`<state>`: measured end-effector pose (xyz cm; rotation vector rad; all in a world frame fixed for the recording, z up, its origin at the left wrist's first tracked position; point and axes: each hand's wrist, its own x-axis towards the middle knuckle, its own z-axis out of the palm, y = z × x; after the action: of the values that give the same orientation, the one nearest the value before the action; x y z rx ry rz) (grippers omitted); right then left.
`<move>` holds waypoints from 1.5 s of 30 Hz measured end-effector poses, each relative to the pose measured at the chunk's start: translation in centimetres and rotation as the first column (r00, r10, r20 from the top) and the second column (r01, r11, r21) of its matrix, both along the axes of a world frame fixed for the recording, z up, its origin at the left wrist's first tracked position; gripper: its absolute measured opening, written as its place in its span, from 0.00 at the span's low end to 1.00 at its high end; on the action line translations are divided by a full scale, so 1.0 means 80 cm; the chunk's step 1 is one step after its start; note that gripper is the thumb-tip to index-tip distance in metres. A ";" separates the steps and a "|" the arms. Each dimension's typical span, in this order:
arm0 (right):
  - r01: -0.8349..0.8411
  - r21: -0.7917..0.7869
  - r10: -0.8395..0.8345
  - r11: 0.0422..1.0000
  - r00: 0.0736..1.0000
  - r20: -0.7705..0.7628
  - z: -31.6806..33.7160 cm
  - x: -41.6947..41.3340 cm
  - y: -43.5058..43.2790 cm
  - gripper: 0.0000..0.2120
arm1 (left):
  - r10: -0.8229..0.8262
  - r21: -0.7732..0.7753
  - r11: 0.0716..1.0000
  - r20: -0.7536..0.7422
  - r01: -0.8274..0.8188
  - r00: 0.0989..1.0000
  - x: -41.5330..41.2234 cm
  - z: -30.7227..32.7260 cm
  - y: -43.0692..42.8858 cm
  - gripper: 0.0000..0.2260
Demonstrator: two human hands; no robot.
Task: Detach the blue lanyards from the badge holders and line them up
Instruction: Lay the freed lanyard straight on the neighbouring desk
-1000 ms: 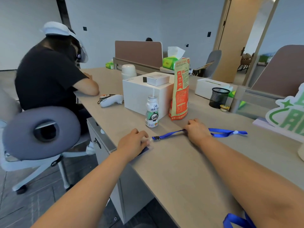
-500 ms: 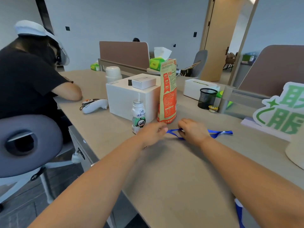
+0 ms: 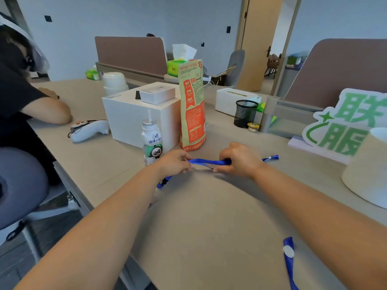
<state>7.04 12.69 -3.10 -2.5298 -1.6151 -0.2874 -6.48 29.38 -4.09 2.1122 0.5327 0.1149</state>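
Left hand (image 3: 174,162), right hand (image 3: 240,160) pinching blue lanyard (image 3: 209,162).

The lanyard (image 3: 209,162) was plain blue, the pouch (image 3: 192,105) orange and tan, the desk (image 3: 209,216) beige.

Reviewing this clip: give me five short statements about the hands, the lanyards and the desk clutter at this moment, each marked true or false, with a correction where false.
1. Both hands grip the same blue lanyard. True: the left hand and right hand hold it between them.
2. A second lanyard lies near the desk's front edge. True.
3. The small drink bottle lies on its side. False: it stands upright.
4. The mesh pen cup sits on top of the white box. False: it stands on the desk, to the right.
5. The orange snack bag stands upright beside the white box. True.
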 end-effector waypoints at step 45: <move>0.281 0.207 -0.229 0.937 0.943 -0.242 -0.029 0.044 0.028 0.11 | 0.133 0.503 0.857 -0.009 -0.110 0.991 -0.037 -0.028 0.010 0.10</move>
<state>10.54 14.93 -5.43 -2.4820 -1.1018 -0.2098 -9.41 30.17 -6.31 2.5927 0.7232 0.3093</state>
